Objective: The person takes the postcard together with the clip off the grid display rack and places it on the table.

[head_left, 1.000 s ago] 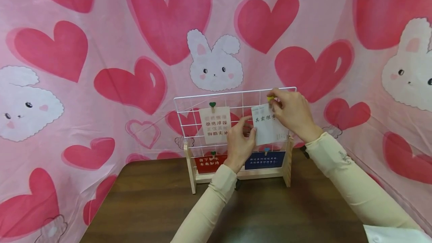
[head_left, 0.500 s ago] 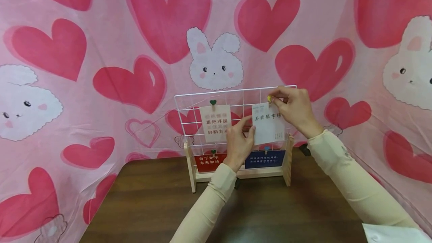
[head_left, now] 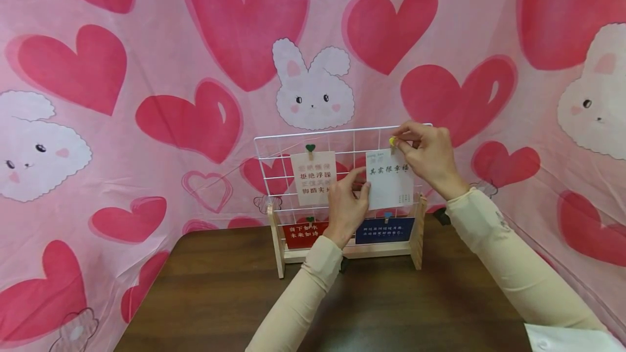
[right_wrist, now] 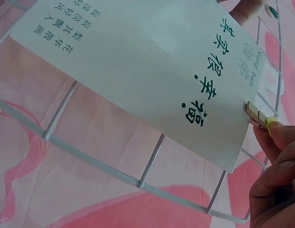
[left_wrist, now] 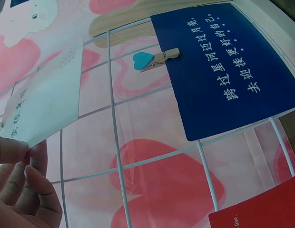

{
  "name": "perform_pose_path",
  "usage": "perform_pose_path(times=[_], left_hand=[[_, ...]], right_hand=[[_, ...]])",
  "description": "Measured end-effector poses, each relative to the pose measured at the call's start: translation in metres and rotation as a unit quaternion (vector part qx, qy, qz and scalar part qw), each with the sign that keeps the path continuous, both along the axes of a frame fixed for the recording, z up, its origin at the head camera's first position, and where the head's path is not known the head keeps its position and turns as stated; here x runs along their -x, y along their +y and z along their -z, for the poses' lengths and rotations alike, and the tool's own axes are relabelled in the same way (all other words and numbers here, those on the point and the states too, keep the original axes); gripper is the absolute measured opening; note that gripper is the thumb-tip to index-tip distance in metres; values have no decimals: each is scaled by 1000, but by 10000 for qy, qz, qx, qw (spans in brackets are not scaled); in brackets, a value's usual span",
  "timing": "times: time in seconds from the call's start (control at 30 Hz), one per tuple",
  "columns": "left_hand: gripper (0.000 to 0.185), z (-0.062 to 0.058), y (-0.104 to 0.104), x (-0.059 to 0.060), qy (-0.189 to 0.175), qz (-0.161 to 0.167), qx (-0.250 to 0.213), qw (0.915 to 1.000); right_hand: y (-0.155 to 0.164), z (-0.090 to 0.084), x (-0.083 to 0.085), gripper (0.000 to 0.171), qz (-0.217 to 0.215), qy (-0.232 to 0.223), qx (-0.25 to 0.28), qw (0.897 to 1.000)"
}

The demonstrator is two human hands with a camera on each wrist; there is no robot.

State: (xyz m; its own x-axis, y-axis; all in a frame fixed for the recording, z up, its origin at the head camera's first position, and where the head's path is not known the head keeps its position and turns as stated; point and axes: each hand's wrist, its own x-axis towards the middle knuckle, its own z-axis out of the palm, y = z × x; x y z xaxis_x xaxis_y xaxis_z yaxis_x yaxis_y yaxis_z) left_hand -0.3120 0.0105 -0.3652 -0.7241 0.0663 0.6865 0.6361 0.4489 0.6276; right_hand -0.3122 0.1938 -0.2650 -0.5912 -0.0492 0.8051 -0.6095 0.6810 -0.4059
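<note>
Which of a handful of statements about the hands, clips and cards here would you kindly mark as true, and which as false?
1. The right hand pinches a yellow-topped clip. True.
2. The left hand holds the white card by its edge. True.
3. The white card lies flat on the table. False: it is held up in front of the wire grid.
4. The dark blue card has a clip with a light blue heart at its top edge. True.
5. The dark blue card hangs higher than the white card. False: it hangs lower.
</note>
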Motion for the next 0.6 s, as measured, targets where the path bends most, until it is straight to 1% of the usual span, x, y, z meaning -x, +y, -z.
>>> perform_pose_path(times=[0.2, 0.33, 0.47, 0.6], left_hand=[[29, 0, -2, -2, 37, -5, -14, 10000], [30, 0, -4, -5, 45, 11, 7, 10000], [32, -1, -6, -8, 25, 14, 35, 10000], [31, -1, -8, -9, -35, 31, -9, 10000]], right_hand=[[2, -1, -5, 10, -149, 19, 373, 9992], [3, 1, -8, 9, -261, 192, 539, 9980], [2, 1, -10, 14, -276, 362, 602, 9972], [4, 3, -13, 19, -245, 373, 629, 9970]])
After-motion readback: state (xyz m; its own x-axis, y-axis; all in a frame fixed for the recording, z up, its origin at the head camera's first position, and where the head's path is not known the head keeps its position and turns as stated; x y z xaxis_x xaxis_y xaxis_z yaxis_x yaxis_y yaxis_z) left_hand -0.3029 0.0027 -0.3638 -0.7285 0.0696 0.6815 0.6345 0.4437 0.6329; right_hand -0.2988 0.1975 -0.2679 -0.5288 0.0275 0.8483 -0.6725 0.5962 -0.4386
